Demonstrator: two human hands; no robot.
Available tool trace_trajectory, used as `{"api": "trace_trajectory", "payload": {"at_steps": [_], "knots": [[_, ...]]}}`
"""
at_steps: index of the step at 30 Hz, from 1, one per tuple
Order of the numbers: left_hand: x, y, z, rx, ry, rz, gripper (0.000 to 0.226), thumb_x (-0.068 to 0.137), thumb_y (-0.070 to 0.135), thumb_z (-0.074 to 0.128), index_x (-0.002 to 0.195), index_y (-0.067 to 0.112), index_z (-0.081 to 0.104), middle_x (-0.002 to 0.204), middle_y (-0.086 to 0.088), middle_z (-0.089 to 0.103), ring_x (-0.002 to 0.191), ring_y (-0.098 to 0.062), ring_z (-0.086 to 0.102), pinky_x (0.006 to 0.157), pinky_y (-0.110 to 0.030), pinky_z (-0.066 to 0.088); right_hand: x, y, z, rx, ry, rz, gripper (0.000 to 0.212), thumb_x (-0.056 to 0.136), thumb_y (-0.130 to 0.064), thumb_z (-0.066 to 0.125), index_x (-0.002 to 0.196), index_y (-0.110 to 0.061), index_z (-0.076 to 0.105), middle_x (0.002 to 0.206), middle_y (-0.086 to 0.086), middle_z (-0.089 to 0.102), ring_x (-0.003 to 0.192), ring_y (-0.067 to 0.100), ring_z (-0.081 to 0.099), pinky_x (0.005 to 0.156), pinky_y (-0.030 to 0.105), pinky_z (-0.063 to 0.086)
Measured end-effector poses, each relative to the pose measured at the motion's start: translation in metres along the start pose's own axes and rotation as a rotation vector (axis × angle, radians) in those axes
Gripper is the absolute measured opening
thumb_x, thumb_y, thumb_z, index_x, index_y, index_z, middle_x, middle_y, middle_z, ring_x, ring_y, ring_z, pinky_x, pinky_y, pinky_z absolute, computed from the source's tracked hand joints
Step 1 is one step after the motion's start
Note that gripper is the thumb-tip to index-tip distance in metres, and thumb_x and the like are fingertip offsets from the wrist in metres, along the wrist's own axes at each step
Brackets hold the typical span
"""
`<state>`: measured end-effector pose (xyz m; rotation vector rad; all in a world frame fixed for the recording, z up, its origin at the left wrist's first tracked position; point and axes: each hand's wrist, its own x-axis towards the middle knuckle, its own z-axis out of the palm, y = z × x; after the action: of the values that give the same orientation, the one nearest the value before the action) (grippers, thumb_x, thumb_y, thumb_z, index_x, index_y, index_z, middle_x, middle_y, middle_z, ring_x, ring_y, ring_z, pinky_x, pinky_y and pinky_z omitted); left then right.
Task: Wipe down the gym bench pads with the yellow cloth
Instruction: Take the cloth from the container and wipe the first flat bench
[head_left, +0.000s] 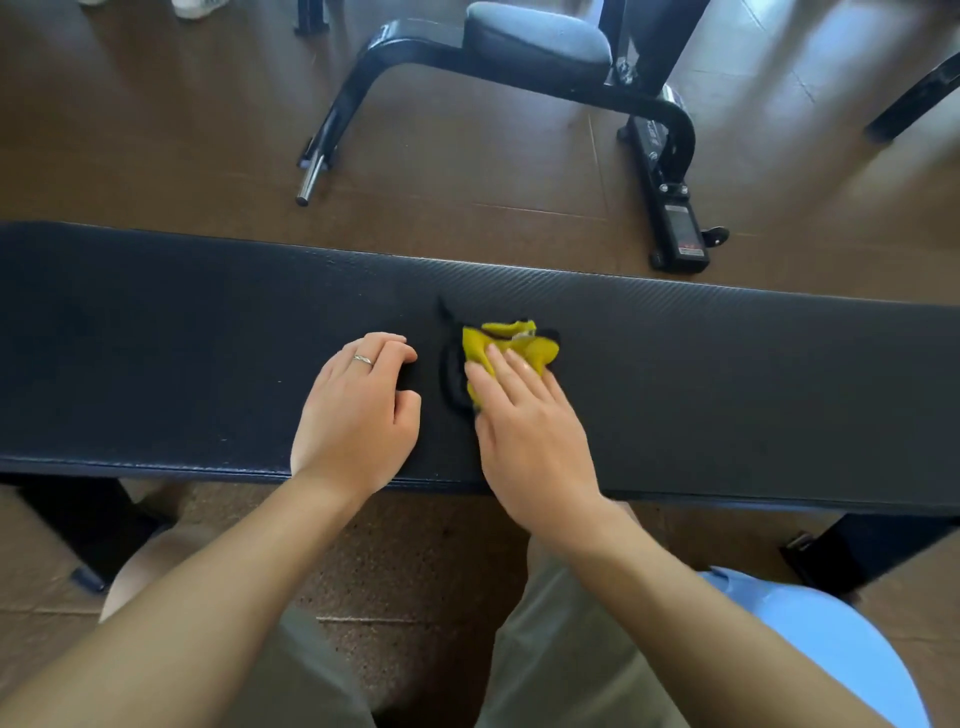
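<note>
A long black bench pad (727, 374) runs across the view from left to right. A crumpled yellow cloth (511, 345) with dark patches lies near the pad's middle. My right hand (530, 436) lies on the cloth's near side, its fingers straight and pressing down on it. My left hand (358, 410), with a ring on one finger, rests on the pad just left of the cloth, fingers curled under and holding nothing.
Beyond the pad stands another bench with a black metal frame (670, 171) and a grey seat pad (540, 36) on a brown floor. A light blue object (831, 639) sits low at the right. The bench's black legs (857, 551) flank my knees.
</note>
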<state>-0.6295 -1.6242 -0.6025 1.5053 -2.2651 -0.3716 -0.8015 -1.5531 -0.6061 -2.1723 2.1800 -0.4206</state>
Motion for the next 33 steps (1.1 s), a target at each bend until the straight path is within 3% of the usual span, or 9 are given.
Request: {"api": "trace_trajectory", "payload": {"at_steps": [4,7,11,16,21,27,33], "knots": [[-0.001,-0.02,-0.019,0.047,0.041,0.031,0.03,0.091,0.006,0.057,0.12,0.009,0.065,0.126,-0.004,0.064,0.116,-0.025,0.059,0.106,-0.04,0.042,-0.043,0.0,-0.007,-0.033,-0.033,-0.01,0.052,0.105,-0.037,0.028,0.149,-0.022,0.051,0.158,-0.001,0.043,0.15,0.02,0.034,0.124,0.042,0.028],[-0.001,-0.054,-0.035,0.13,0.072,-0.075,0.027,0.092,0.009,0.056,0.118,0.01,0.064,0.124,-0.006,0.063,0.115,-0.029,0.058,0.108,-0.044,0.039,-0.035,-0.013,0.0,-0.06,-0.033,0.015,0.055,0.105,-0.039,0.024,0.15,-0.023,0.05,0.158,0.0,0.042,0.151,0.022,0.033,0.122,0.046,0.032],[-0.003,-0.068,-0.033,0.104,0.094,-0.146,0.023,0.092,0.01,0.055,0.114,0.012,0.061,0.124,-0.003,0.059,0.113,-0.028,0.053,0.106,-0.044,0.037,-0.007,-0.044,0.011,-0.048,-0.074,-0.128,0.055,0.105,-0.038,0.023,0.154,-0.022,0.044,0.162,0.001,0.035,0.153,0.022,0.028,0.125,0.044,0.023],[-0.007,-0.072,-0.03,0.078,0.123,-0.121,0.026,0.09,0.008,0.055,0.116,0.012,0.06,0.125,-0.003,0.061,0.115,-0.027,0.054,0.105,-0.043,0.041,0.058,-0.071,0.025,0.01,-0.135,-0.283,0.05,0.107,-0.033,0.039,0.156,-0.024,0.038,0.166,0.0,0.03,0.155,0.021,0.022,0.127,0.041,0.012],[-0.005,-0.073,-0.029,0.069,0.117,-0.128,0.03,0.088,0.011,0.049,0.116,0.012,0.06,0.127,-0.002,0.059,0.114,-0.027,0.052,0.103,-0.04,0.039,0.107,-0.071,0.033,-0.001,-0.163,-0.194,0.05,0.109,-0.033,0.035,0.158,-0.026,0.034,0.168,-0.001,0.025,0.157,0.02,0.016,0.128,0.042,0.011],[-0.006,-0.07,-0.032,0.038,0.136,-0.137,0.025,0.091,0.008,0.047,0.112,0.01,0.061,0.124,-0.003,0.061,0.112,-0.025,0.052,0.098,-0.039,0.04,0.027,-0.096,0.027,0.078,-0.085,-0.208,0.051,0.103,-0.028,0.047,0.153,-0.019,0.044,0.163,0.003,0.036,0.154,0.024,0.027,0.125,0.048,0.02],[-0.007,-0.068,-0.034,0.03,0.12,-0.162,0.034,0.089,0.015,0.037,0.112,0.011,0.061,0.128,0.0,0.06,0.113,-0.022,0.051,0.097,-0.038,0.04,-0.001,-0.052,0.011,0.022,-0.096,-0.244,0.049,0.103,-0.032,0.038,0.151,-0.025,0.047,0.161,-0.001,0.04,0.152,0.019,0.031,0.124,0.044,0.025]]}}
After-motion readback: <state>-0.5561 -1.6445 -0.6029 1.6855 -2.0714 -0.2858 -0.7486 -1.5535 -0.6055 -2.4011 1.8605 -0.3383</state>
